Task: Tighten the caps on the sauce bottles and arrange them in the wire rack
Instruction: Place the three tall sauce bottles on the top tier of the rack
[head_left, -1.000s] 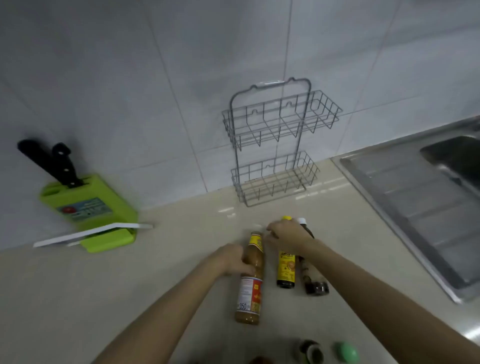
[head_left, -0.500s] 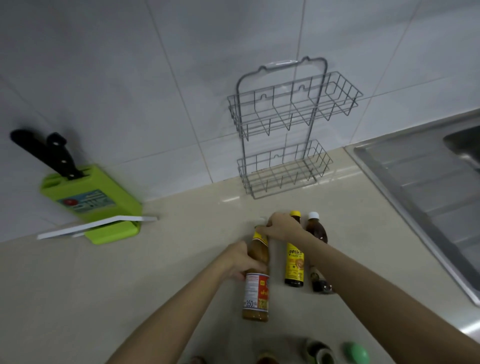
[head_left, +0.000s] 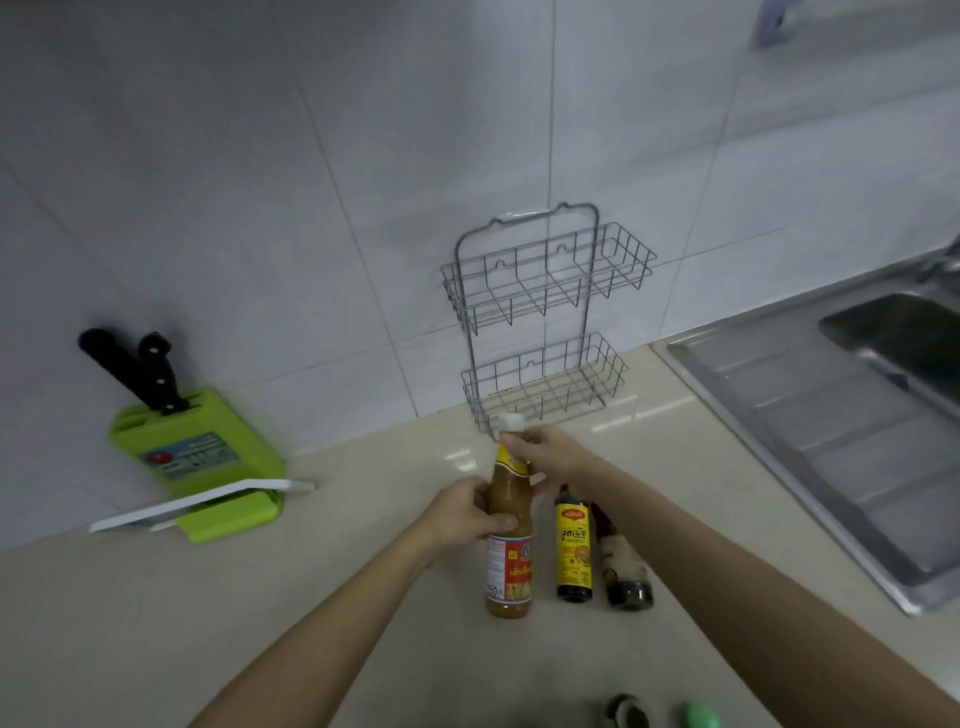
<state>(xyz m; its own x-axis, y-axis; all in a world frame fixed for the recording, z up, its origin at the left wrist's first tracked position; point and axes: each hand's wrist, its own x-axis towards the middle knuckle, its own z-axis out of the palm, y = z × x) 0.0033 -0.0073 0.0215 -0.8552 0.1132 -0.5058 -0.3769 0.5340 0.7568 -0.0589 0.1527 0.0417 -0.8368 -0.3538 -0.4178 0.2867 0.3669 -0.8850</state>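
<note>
A tall bottle of tan sauce (head_left: 509, 577) with a white cap (head_left: 511, 422) stands upright on the beige counter. My left hand (head_left: 465, 514) is wrapped around its shoulder. My right hand (head_left: 550, 453) pinches its neck just below the cap. To its right stand a dark bottle with a yellow label (head_left: 573, 551) and a dark brown bottle (head_left: 623, 566); my right forearm hides their caps. The two-tier wire rack (head_left: 545, 332) hangs on the tiled wall behind, both tiers holding nothing.
A green knife block (head_left: 197, 462) with black-handled knives and a white board (head_left: 202, 503) sit at the left by the wall. A steel sink and drainboard (head_left: 831, 431) fill the right. Two more bottle tops (head_left: 628, 714) (head_left: 701, 716) show at the bottom edge.
My right hand slid down from the tan bottle's top to its neck, uncovering the white cap. My left hand keeps its hold on the bottle. The camera tilted upward.
</note>
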